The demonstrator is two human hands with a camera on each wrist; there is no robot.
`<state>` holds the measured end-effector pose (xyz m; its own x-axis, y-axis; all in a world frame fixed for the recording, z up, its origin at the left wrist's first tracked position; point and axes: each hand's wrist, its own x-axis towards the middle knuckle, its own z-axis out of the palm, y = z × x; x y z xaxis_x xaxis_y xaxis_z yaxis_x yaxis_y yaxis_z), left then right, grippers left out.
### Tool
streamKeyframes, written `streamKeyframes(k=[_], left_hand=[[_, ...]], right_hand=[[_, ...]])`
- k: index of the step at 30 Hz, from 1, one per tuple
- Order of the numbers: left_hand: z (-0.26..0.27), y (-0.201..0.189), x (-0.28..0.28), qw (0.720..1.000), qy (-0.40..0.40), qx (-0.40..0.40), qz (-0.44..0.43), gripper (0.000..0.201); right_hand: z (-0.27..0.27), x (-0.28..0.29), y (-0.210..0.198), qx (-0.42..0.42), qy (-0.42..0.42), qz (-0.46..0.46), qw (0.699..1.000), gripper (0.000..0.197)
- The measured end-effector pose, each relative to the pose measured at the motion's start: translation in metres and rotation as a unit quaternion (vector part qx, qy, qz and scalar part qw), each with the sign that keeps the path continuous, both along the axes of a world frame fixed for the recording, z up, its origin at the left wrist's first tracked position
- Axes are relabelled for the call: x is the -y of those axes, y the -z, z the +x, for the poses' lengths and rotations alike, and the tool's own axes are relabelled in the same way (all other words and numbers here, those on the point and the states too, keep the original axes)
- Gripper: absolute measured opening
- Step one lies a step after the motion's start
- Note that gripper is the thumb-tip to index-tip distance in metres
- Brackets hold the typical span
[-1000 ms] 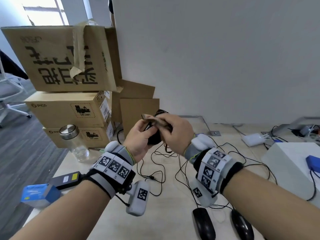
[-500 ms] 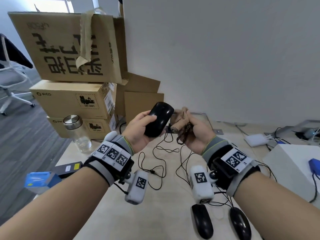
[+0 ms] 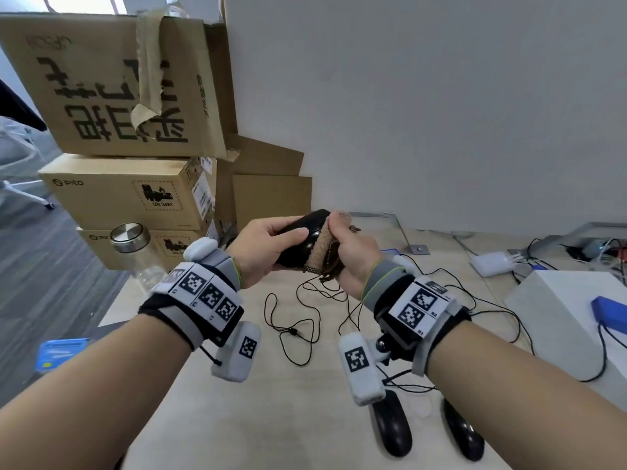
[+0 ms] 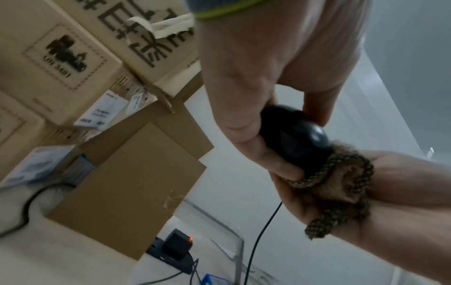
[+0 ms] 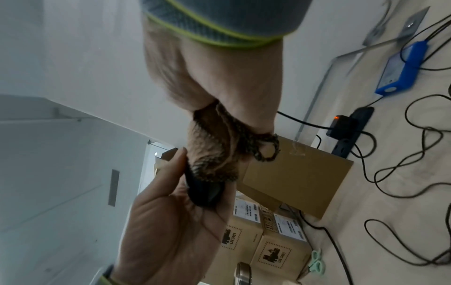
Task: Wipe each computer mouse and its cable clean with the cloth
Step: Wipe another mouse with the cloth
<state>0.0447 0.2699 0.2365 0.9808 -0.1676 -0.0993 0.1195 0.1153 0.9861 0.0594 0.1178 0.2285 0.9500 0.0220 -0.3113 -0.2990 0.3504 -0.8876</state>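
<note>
My left hand (image 3: 268, 247) grips a glossy black mouse (image 3: 305, 232) in the air above the desk, thumb along its top. In the left wrist view the mouse (image 4: 295, 138) sits between curled fingers. My right hand (image 3: 353, 252) holds a bunched brown cloth (image 3: 320, 254) pressed against the mouse's right end; the cloth (image 5: 214, 152) covers that end in the right wrist view, with the mouse (image 5: 205, 192) below it. The mouse's thin black cable (image 3: 305, 320) hangs down and loops on the desk. Two more black mice (image 3: 392, 425) (image 3: 463, 432) lie side by side near the front edge.
Stacked cardboard boxes (image 3: 129, 195) stand at the back left, with a glass jar (image 3: 135, 252) in front of them. A white box (image 3: 573, 320) with a blue device (image 3: 610, 313) sits at the right. A white adapter (image 3: 492, 264) and tangled cables lie at the back right.
The right hand, apart from the mouse half a second ago, has come back with the cloth onto the mouse's right end. The left hand has tilted the mouse flatter.
</note>
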Motion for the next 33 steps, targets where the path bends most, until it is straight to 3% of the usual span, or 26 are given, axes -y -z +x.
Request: streamKeyframes(k=[8, 11, 18, 21, 25, 27, 29, 31, 33], left_hand=[[0.005, 0.0, 0.003, 0.983, -0.002, 0.054, 0.175, 0.023], [0.006, -0.003, 0.005, 0.983, 0.004, 0.037, 0.181, 0.021], [0.004, 0.006, 0.01, 0.975, -0.032, 0.047, 0.213, 0.019], [0.006, 0.007, 0.009, 0.963, -0.092, 0.067, 0.246, 0.021], [0.007, 0.004, 0.008, 0.987, -0.103, -0.125, -0.003, 0.017], [0.004, 0.005, 0.014, 0.98, -0.085, -0.164, -0.072, 0.019], [0.005, 0.004, 0.026, 0.972, -0.051, -0.174, -0.147, 0.04], [0.006, 0.001, 0.033, 0.954, -0.032, -0.186, -0.232, 0.071], [0.01, -0.003, 0.033, 0.933, -0.058, -0.196, -0.297, 0.087]], right_hand=[[0.014, -0.005, 0.012, -0.062, 0.081, 0.02, 0.995, 0.033], [0.02, -0.003, 0.015, -0.056, 0.096, 0.006, 0.994, 0.024], [0.023, 0.01, 0.014, -0.036, 0.056, -0.152, 0.986, 0.028], [0.026, 0.022, 0.015, -0.017, 0.073, -0.233, 0.97, 0.028], [0.025, 0.024, -0.001, 0.056, 0.103, -0.294, 0.949, 0.036], [0.02, 0.013, -0.006, 0.137, 0.08, -0.368, 0.916, 0.039], [0.014, 0.0, -0.002, 0.214, 0.011, -0.404, 0.889, 0.038], [0.003, -0.012, 0.01, 0.301, -0.068, -0.459, 0.833, 0.043], [-0.008, -0.017, 0.024, 0.389, -0.097, -0.502, 0.766, 0.058]])
